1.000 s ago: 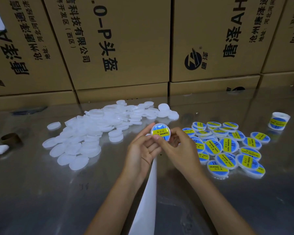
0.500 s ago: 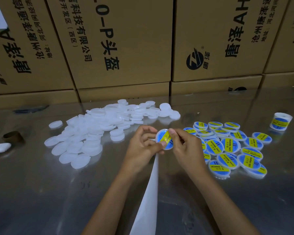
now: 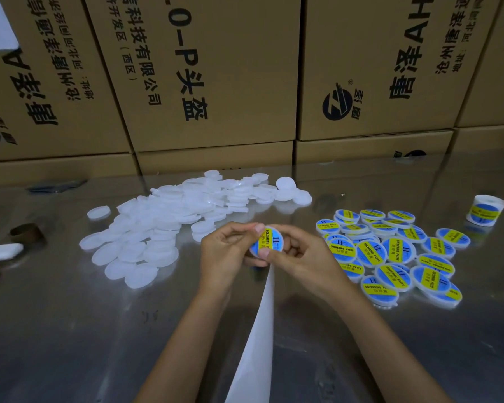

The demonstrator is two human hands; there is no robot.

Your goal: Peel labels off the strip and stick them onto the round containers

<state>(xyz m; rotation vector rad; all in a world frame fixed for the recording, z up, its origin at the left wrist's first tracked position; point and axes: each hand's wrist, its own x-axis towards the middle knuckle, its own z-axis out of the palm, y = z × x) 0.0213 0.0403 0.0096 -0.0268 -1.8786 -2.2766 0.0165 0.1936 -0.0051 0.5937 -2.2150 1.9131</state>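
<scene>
This looks like a packing workshop or warehouse: stacked printed cardboard boxes [image 3: 216,74] stand behind a shiny metal desk [image 3: 70,330] with piles of product.

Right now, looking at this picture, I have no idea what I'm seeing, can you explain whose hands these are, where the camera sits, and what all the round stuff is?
There is no machine here. A person wears a camera on the head, so you look down at their own two hands over a shiny table.

The left hand and right hand together hold one small round container with a blue and yellow label reading "soldering paste". A white strip of label backing hangs from the hands toward the viewer.

To the left lies a pile of plain white containers, not yet labelled. To the right lie the labelled ones. Far right stands a label roll. Cardboard boxes line the back.
</scene>
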